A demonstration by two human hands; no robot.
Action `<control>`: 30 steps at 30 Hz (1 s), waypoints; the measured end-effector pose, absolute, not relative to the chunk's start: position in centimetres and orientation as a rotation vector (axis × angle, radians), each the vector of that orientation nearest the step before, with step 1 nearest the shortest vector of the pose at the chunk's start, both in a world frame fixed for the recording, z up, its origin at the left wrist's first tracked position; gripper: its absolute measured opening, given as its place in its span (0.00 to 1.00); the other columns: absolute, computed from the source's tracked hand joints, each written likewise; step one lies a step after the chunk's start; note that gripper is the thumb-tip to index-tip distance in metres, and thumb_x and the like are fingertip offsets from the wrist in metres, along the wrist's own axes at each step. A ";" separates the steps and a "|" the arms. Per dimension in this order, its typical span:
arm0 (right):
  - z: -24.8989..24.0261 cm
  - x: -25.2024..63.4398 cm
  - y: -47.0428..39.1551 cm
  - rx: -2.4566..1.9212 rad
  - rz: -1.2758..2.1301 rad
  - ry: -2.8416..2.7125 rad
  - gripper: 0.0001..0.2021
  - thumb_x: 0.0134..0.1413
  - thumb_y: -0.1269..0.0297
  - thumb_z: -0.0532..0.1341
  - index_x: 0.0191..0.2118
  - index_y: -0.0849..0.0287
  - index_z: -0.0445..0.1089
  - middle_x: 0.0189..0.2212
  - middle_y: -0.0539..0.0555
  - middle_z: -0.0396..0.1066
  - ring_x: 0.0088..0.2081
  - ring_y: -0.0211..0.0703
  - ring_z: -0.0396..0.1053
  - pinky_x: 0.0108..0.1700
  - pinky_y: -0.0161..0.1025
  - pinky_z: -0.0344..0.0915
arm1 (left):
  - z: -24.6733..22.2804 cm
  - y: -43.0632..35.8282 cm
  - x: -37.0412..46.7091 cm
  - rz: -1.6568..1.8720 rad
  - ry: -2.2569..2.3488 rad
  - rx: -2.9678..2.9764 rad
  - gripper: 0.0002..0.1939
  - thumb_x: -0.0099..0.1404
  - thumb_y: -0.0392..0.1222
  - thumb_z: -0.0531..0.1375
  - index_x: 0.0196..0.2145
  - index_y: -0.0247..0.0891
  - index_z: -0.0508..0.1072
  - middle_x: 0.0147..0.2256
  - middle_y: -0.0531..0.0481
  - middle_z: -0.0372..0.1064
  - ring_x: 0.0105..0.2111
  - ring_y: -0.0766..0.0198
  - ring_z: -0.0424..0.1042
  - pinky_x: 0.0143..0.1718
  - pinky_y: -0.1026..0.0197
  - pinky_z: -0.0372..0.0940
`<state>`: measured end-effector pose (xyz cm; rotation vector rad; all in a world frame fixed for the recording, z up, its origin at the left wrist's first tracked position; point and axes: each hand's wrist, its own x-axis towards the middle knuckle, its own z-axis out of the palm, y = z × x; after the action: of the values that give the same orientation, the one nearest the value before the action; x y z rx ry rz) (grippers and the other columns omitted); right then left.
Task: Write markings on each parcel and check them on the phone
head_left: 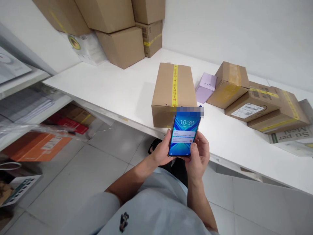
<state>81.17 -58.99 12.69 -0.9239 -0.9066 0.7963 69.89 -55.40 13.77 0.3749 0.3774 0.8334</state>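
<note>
A smartphone [182, 135] with a lit blue lock screen reading 10:38 is held upright in front of my body. My left hand [163, 150] grips its left edge, thumb along the side. Around the right edge and lower corner wraps my right hand [197, 155], its thumb over the lower right of the screen. Just beyond the phone, a brown cardboard box [163, 83] with yellow printed tape down its top sits at the front edge of the white table [117, 88]. The phone covers part of the box's front face.
Large cartons [124, 47] are stacked at the back left. Right of the taped box stand a small lilac box [206, 87] and several brown boxes [227, 85] in a row. At far left, shelves [36, 80] hold papers and an orange box [31, 147]. Tiled floor [105, 147] shows below.
</note>
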 end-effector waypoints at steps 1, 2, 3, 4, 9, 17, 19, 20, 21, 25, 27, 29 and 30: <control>12.7 81.2 -59.0 -0.932 0.798 -0.906 0.18 0.60 0.60 0.64 0.55 0.49 0.71 0.46 0.54 0.74 0.44 0.41 0.73 0.43 0.38 0.71 | 13.8 -55.4 69.9 0.832 0.377 0.378 0.35 0.76 0.60 0.37 0.66 0.38 0.64 0.56 0.38 0.73 0.57 0.50 0.73 0.56 0.49 0.68; 12.7 81.2 -59.0 -0.943 0.798 -0.903 0.18 0.60 0.59 0.64 0.55 0.49 0.71 0.46 0.54 0.74 0.44 0.41 0.73 0.42 0.39 0.71 | 13.9 -55.4 69.9 0.832 0.378 0.380 0.35 0.76 0.60 0.37 0.66 0.37 0.64 0.56 0.37 0.74 0.57 0.50 0.73 0.57 0.49 0.68; 12.7 81.2 -59.0 -0.954 0.797 -0.901 0.18 0.60 0.59 0.64 0.55 0.50 0.71 0.45 0.54 0.74 0.44 0.41 0.73 0.42 0.39 0.71 | 13.9 -55.4 69.9 0.831 0.379 0.382 0.35 0.76 0.60 0.37 0.66 0.37 0.64 0.56 0.37 0.74 0.57 0.50 0.73 0.57 0.49 0.68; 12.7 81.2 -59.0 -0.964 0.795 -0.901 0.18 0.59 0.59 0.64 0.55 0.50 0.71 0.45 0.54 0.74 0.44 0.42 0.73 0.42 0.39 0.71 | 14.0 -55.4 69.9 0.830 0.383 0.384 0.36 0.76 0.60 0.37 0.66 0.37 0.64 0.56 0.37 0.74 0.57 0.50 0.73 0.57 0.49 0.68; 12.8 81.2 -58.9 -0.958 0.802 -0.902 0.18 0.59 0.58 0.64 0.55 0.51 0.71 0.45 0.54 0.74 0.44 0.42 0.73 0.42 0.40 0.72 | 14.2 -55.4 69.9 0.830 0.383 0.408 0.36 0.76 0.60 0.35 0.65 0.37 0.66 0.55 0.37 0.75 0.57 0.51 0.73 0.57 0.49 0.67; 13.0 81.3 -58.7 -0.936 0.808 -0.937 0.17 0.60 0.59 0.63 0.55 0.49 0.71 0.46 0.54 0.73 0.45 0.42 0.73 0.44 0.40 0.72 | 13.8 -55.2 69.6 0.815 0.346 0.383 0.36 0.75 0.61 0.37 0.67 0.38 0.63 0.57 0.37 0.73 0.56 0.49 0.74 0.57 0.48 0.67; 13.0 81.3 -58.7 -0.944 0.802 -0.944 0.18 0.60 0.58 0.63 0.55 0.50 0.71 0.46 0.55 0.73 0.45 0.42 0.73 0.44 0.40 0.73 | 13.7 -55.2 69.6 0.813 0.354 0.375 0.36 0.75 0.61 0.37 0.67 0.38 0.62 0.57 0.36 0.73 0.56 0.49 0.74 0.57 0.48 0.67; 13.0 81.3 -58.8 -0.954 0.800 -0.948 0.18 0.59 0.58 0.63 0.55 0.50 0.71 0.47 0.55 0.73 0.45 0.42 0.73 0.44 0.41 0.73 | 13.7 -55.2 69.6 0.812 0.355 0.376 0.36 0.75 0.61 0.37 0.67 0.38 0.62 0.57 0.36 0.73 0.55 0.49 0.74 0.57 0.48 0.67; 13.0 81.3 -58.8 -0.966 0.798 -0.950 0.18 0.59 0.57 0.63 0.55 0.51 0.71 0.47 0.55 0.73 0.45 0.43 0.73 0.44 0.41 0.73 | 13.8 -55.2 69.6 0.813 0.356 0.379 0.36 0.75 0.62 0.37 0.67 0.38 0.62 0.57 0.36 0.73 0.55 0.50 0.75 0.57 0.48 0.67; 13.1 81.3 -58.9 -0.997 0.813 -0.937 0.18 0.59 0.56 0.63 0.55 0.51 0.71 0.47 0.56 0.73 0.44 0.43 0.73 0.42 0.41 0.73 | 13.9 -55.3 69.8 0.825 0.368 0.403 0.37 0.74 0.62 0.37 0.67 0.38 0.63 0.56 0.36 0.74 0.54 0.51 0.75 0.57 0.49 0.67; 13.1 81.3 -58.9 -1.011 0.805 -0.934 0.18 0.59 0.56 0.63 0.54 0.51 0.71 0.47 0.56 0.73 0.44 0.43 0.73 0.41 0.40 0.73 | 13.9 -55.3 69.8 0.830 0.375 0.409 0.37 0.74 0.62 0.37 0.67 0.38 0.63 0.55 0.36 0.74 0.55 0.50 0.75 0.57 0.49 0.67; 13.1 81.3 -58.9 -1.035 0.788 -0.940 0.18 0.59 0.55 0.63 0.54 0.52 0.71 0.46 0.56 0.73 0.44 0.43 0.73 0.41 0.41 0.73 | 13.8 -55.3 69.8 0.830 0.369 0.412 0.36 0.74 0.63 0.38 0.67 0.38 0.63 0.56 0.36 0.74 0.55 0.50 0.75 0.58 0.48 0.67; 13.1 81.4 -58.9 -1.043 0.784 -0.944 0.18 0.59 0.54 0.63 0.54 0.52 0.71 0.46 0.56 0.73 0.44 0.44 0.73 0.41 0.41 0.73 | 13.8 -55.3 69.8 0.828 0.362 0.415 0.36 0.74 0.63 0.39 0.66 0.38 0.64 0.56 0.36 0.74 0.55 0.49 0.75 0.58 0.48 0.67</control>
<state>81.35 -58.88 13.11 -1.0433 -0.9445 0.7842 69.81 -55.34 13.83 0.4153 0.3617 0.8280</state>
